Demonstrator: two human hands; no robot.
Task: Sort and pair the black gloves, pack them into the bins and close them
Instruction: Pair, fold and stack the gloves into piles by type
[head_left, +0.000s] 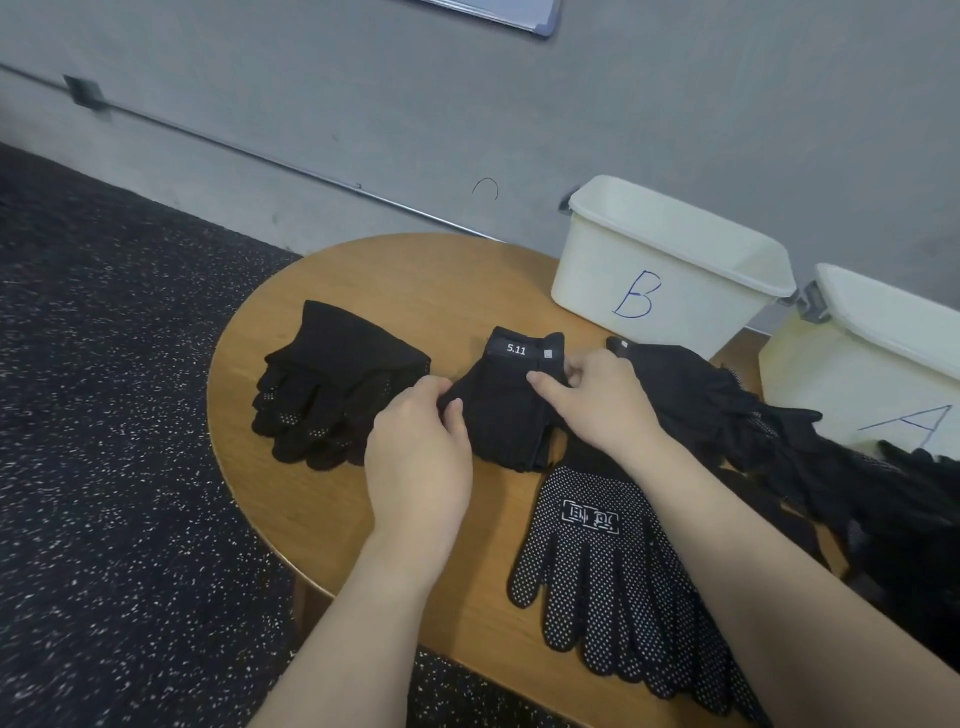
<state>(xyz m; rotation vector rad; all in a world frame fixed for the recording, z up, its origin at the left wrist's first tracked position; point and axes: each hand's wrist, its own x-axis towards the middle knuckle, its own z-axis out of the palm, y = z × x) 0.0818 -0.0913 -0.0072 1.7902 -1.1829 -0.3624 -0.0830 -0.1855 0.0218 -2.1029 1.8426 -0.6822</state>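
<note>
Gripping the folded black gloves (506, 410) marked 5.11 near the middle of the round wooden table (431, 275), both hands work on the one bundle. The left hand (418, 462) has its thumb and curled fingers closed on the bundle's left edge. The right hand (605, 402) pinches the right side just below the labelled cuff, thumb on top.

Toward the table's left edge lies a stack of dotted black gloves (332, 395), cuffs pointing to the far side. Near the front edge a glove with white grip dots (613, 571) lies palm up, fingers toward the person, partly under the right forearm. A loose heap of black gloves (769, 415) spreads along the right side, touching the bins' fronts.

At the far right edge stand two white bins: bin B (665, 280), its lid on, and beside it bin A (878, 374), also lidded, its front partly hidden by the heap. A grey latch (813, 301) shows between them
</note>
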